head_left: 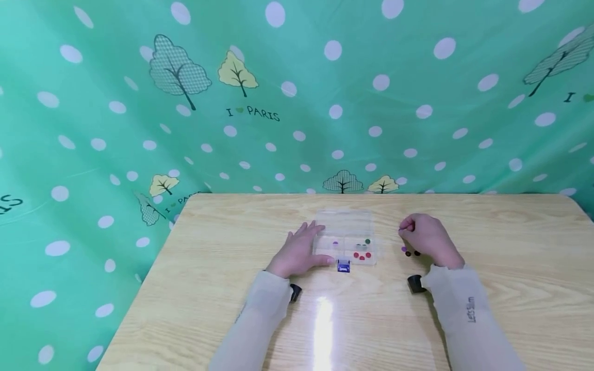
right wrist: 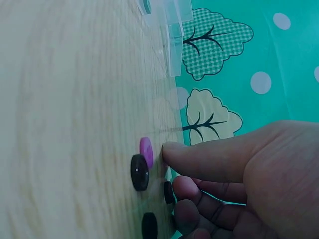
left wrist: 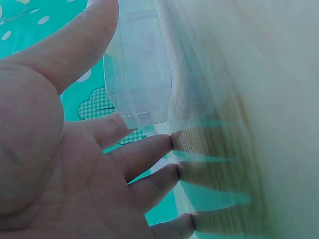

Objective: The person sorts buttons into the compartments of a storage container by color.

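Observation:
A clear plastic box point(head_left: 328, 253) with compartments lies with its lid point(head_left: 345, 221) folded back. My left hand point(head_left: 299, 251) rests at its left side, fingers spread and straight, thumb along the front edge. Inside are a purple button point(head_left: 335, 243), a green button point(head_left: 367, 241) and several red buttons point(head_left: 362, 257). To the right of the box, my right hand point(head_left: 428, 238) pinches a small purple button point(head_left: 401, 230) between thumb and fingertips; the thumb hides it in the right wrist view. Close by on the table are a magenta button point(right wrist: 146, 151) and black buttons point(right wrist: 140, 173).
A blue clasp point(head_left: 343, 266) shows at the front of the box. The wooden table point(head_left: 209, 288) reaches back to a green dotted curtain point(head_left: 297, 108). Each wrist wears a black camera, such as the right one point(head_left: 416, 284).

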Available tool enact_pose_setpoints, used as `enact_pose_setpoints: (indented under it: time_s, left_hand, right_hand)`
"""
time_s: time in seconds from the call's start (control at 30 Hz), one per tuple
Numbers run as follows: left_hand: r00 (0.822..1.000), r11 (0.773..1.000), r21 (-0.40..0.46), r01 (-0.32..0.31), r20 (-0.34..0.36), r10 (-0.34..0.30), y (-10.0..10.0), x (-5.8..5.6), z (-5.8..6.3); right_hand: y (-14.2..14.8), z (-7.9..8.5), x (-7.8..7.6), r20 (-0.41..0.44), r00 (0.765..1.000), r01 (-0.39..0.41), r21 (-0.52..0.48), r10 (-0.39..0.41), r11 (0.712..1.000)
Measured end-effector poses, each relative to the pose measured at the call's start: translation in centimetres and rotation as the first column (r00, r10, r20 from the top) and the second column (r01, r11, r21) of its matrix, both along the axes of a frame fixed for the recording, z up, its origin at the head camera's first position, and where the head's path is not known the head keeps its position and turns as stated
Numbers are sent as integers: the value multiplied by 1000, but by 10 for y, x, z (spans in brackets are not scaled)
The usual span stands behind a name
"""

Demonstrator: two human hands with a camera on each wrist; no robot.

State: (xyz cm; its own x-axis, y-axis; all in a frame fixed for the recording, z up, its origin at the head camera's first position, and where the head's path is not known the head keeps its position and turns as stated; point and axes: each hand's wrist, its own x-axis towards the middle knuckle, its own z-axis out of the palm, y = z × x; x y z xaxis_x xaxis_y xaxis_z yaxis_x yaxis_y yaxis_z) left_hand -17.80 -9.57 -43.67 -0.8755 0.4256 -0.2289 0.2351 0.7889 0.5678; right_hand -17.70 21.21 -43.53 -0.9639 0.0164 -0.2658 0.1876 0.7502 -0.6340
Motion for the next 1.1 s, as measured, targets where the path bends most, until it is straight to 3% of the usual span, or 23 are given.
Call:
enact_pose_setpoints:
  time_s: [0.37,1.1]
  left_hand:
    - [1000,1000,7,5,1,-5,3,-1,5]
    - [1000,1000,-9,3,-7,-3,1,0,0]
  right_hand:
    - [2,1,0,-39,999,10,14,-10,1000]
    - [-2,1,2,-55,998,9,1,-9,1000]
